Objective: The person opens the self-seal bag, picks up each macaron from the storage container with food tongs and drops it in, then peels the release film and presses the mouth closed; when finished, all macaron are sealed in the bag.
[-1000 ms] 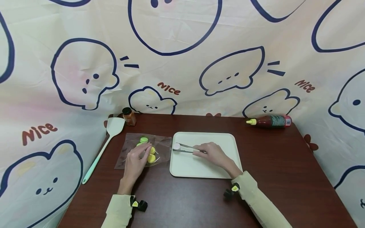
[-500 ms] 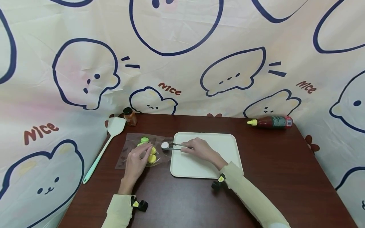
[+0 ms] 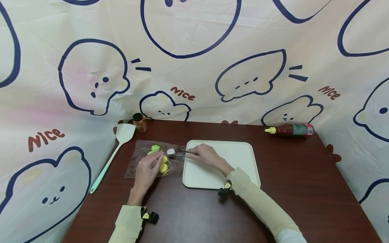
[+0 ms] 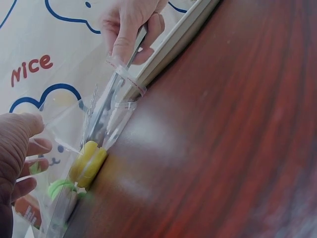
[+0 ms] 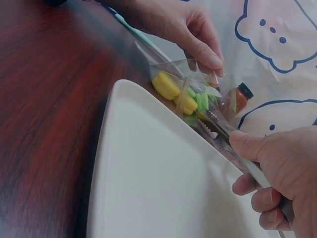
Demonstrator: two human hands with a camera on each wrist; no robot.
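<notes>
On the table's left half, my left hand (image 3: 149, 168) pinches the upper layer of a clear plastic bag (image 3: 175, 167), lifting its mouth. Inside the bag lie yellow macarons (image 3: 163, 167) and green macarons (image 3: 155, 148), partly hidden by that hand. My right hand (image 3: 206, 156) grips metal tongs (image 5: 220, 130), thumb on one side and fingers on the other. Their tips reach through the bag's mouth. A pale macaron (image 3: 171, 152) sits at the tips, over the bag's right part. In the left wrist view the tongs' arms (image 4: 101, 111) run down behind the clear film.
A white tray (image 3: 222, 180) lies under my right hand, right beside the bag. Left of the bag lies a spatula (image 3: 124, 134) with a pale green handle, near a black-capped spice jar (image 3: 140, 123). A sauce bottle (image 3: 290, 130) lies on its side at the back right.
My right hand has moved left with the tongs, carrying the pale macaron from the tray's left edge into the bag's mouth area. My left hand keeps its pinch on the bag.
</notes>
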